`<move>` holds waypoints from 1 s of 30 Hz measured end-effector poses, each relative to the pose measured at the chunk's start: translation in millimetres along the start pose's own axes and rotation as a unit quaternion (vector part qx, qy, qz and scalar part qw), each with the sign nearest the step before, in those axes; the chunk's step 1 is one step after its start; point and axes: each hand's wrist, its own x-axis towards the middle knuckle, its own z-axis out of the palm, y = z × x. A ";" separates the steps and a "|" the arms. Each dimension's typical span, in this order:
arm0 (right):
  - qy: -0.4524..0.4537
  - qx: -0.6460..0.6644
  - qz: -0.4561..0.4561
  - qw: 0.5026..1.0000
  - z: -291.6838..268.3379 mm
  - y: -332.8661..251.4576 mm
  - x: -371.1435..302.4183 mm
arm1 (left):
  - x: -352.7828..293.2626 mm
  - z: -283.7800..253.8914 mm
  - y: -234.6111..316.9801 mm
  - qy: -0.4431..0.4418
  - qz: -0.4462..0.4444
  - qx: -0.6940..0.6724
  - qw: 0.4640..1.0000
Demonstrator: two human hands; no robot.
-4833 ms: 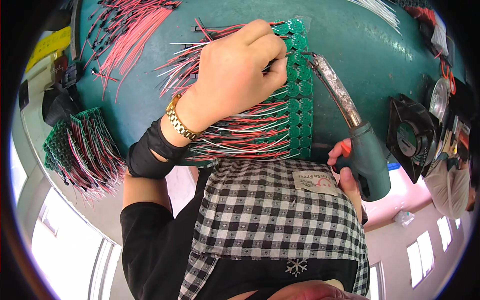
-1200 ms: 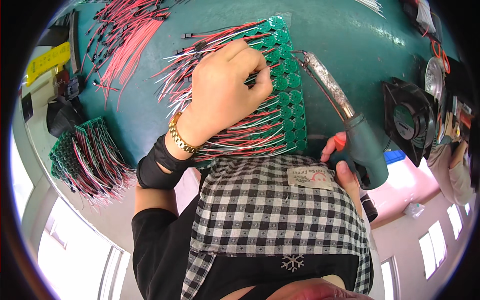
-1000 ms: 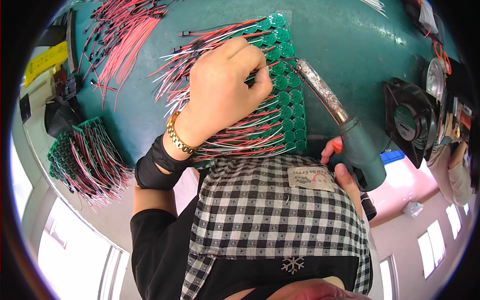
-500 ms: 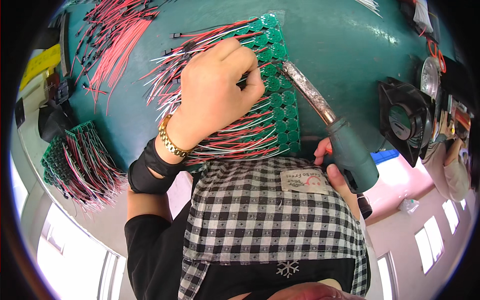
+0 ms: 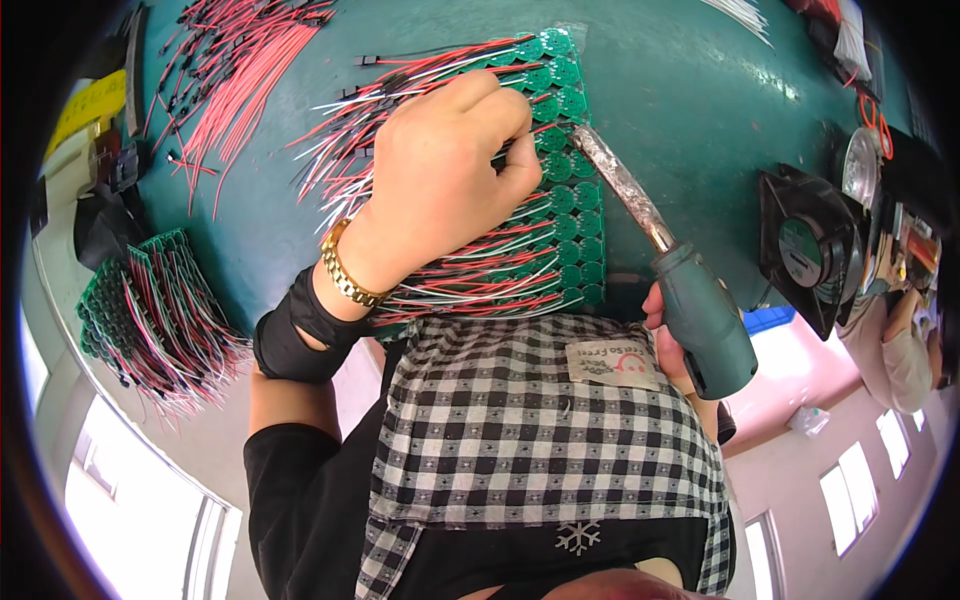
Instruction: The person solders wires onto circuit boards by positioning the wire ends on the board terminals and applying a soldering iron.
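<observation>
My left hand (image 5: 450, 165) is closed in a pinch over a panel of small round green circuit boards (image 5: 565, 225), its fingertips partly hidden. A red wire (image 5: 546, 127) runs from those fingers toward one of the boards. In my right hand (image 5: 668, 345) is a soldering iron (image 5: 705, 325) with a dark green handle and a stained metal barrel. Its tip reaches the panel, close to the end of that wire; whether it touches is too small to tell. Rows of red, black and white wires (image 5: 470, 275) spread leftward from the panel, some beneath my left hand.
Loose red wires with black connectors (image 5: 245, 95) lie at the far left of the green table (image 5: 680, 110). Wired panels (image 5: 160, 310) are stacked at the left edge. A black fan (image 5: 808, 245) stands right of the iron. Pale strips (image 5: 740, 15) lie at the back.
The whole view has shifted slightly. Both hands keep nearly the same places over the panel, with the iron's tip still at the same area of it.
</observation>
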 end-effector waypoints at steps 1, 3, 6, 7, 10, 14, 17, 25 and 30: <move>-0.006 -0.043 -0.040 0.998 -2.4 -7.3 3.1 | -0.2 0.1 0.0 0.001 -0.002 0.001 1.000; -0.016 -0.086 -0.082 0.993 -2.4 -10.1 4.0 | -0.8 0.6 -0.6 0.000 -0.002 0.009 1.000; -0.004 -0.063 -0.007 0.998 -1.2 -5.6 1.5 | -2.0 1.3 -1.7 0.008 -0.001 0.014 1.000; -0.006 -0.085 -0.023 0.996 -2.2 -5.8 2.1 | -2.0 1.7 -1.6 0.009 -0.003 0.014 1.000; -0.026 -0.137 -0.015 0.990 -4.9 -0.2 3.3 | -1.7 1.7 -1.4 0.019 -0.002 0.015 1.000; 0.038 0.157 0.053 0.985 0.2 -14.7 -0.7 | -2.3 2.9 -2.0 0.022 0.002 0.011 1.000; 0.070 0.191 -0.021 0.979 4.5 -30.6 7.8 | -2.7 3.7 -2.6 0.024 0.006 0.016 1.000; 0.081 0.219 0.018 0.972 12.9 -39.3 9.7 | -3.6 4.4 -4.1 0.032 0.017 0.015 0.999; 0.089 0.228 0.012 0.970 21.2 -33.0 8.9 | -5.5 4.4 -2.7 0.034 -0.005 0.003 0.999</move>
